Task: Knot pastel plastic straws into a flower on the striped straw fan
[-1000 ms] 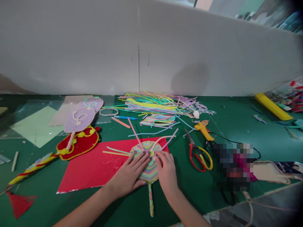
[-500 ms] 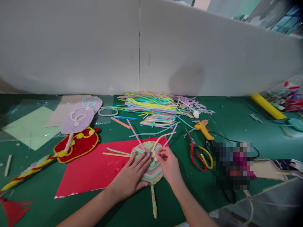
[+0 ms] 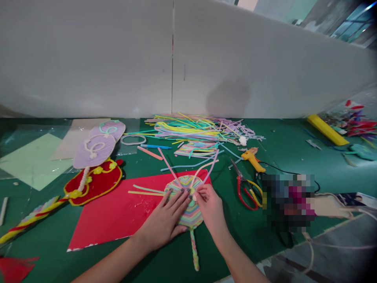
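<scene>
A round fan (image 3: 187, 218) with pastel zigzag stripes and a twisted handle (image 3: 194, 251) lies partly on a red sheet (image 3: 118, 212). Pink, cream, purple, mint and yellow strips stick out from its upper and left edges. My left hand (image 3: 167, 212) rests spread on the fan's left side, its fingertips near a small flower at the middle. At the right of that flower, my right hand (image 3: 209, 202) has its thumb and index finger pinched together; what is between them is too small to make out.
Behind lie piled pastel strips (image 3: 188, 131). To the right are scissors (image 3: 246, 188), a yellow glue gun (image 3: 253, 159) and a blurred-out patch. A red fan (image 3: 103, 182), a purple fan (image 3: 94, 151) and a pale green sheet (image 3: 38, 161) lie left. A grey partition (image 3: 118, 59) stands behind.
The view has shifted slightly. The purple strip at the fan's upper right leans a little differently, and the fan's handle has swung slightly right. Both hands stay at the flower.
</scene>
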`<state>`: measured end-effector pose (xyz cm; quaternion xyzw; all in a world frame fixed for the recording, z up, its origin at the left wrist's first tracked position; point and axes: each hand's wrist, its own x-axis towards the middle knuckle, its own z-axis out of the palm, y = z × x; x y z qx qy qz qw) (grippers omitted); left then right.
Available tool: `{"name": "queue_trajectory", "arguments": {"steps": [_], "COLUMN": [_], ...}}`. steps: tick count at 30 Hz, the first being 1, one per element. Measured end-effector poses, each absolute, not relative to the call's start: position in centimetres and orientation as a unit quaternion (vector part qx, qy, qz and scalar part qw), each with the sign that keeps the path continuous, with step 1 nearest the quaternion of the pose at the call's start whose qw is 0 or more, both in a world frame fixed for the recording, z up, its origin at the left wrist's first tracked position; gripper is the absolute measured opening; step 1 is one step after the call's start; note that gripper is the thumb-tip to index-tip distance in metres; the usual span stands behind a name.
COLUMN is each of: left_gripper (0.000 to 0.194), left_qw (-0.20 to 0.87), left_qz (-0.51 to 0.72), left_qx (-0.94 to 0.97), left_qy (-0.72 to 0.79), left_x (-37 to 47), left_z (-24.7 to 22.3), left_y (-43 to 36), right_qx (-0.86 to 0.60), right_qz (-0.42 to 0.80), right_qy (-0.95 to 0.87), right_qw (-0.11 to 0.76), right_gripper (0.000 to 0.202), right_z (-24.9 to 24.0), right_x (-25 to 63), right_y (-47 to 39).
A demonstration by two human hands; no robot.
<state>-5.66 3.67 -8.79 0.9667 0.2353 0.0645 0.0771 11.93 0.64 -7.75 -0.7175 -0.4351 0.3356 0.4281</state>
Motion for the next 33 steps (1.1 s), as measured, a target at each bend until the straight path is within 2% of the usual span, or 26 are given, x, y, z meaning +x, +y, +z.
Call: {"name": "queue_trajectory", "arguments": {"steps": [6,17,20,27,33], "left_gripper": [0.069,0.069,0.068,0.063,0.057], "left_qw": [0.083,0.093,0.099,0.137,0.176], "left_qz": [0.063,0.059,0.056,0.059,0.095], "left_qx": [0.966,0.966,0.965,0.958,0.942], "left_qy": [0.236,0.236,0.238,0.243,0.270], "left_x": [-5.7,-5.7,-5.7,-5.8,-6.1], "left_z": [-8.9,-9.0,-9.0,-8.2,-8.0], "left_y": [3.7,3.5,3.5,3.1,2.8], "right_qx": [-0.739,-0.746,-0.737,-0.687,-0.699], "right_qz": [0.295,0.338,0.327,0.394,0.362], "right_qy": [-0.426,-0.413,-0.425,-0.431,-0.436], "right_qw": [0.431,0.398,0.411,0.433,0.436], "right_gripper": [0.010,0.008,0.011,0.019,0.025], "right_z": [-8.4,-7.8,-7.8,-8.5,-9.1], "right_x": [11.6,12.1,12.0,12.5,11.9], "right_y": [0.5,1.5,1.1,1.0,1.1]}}
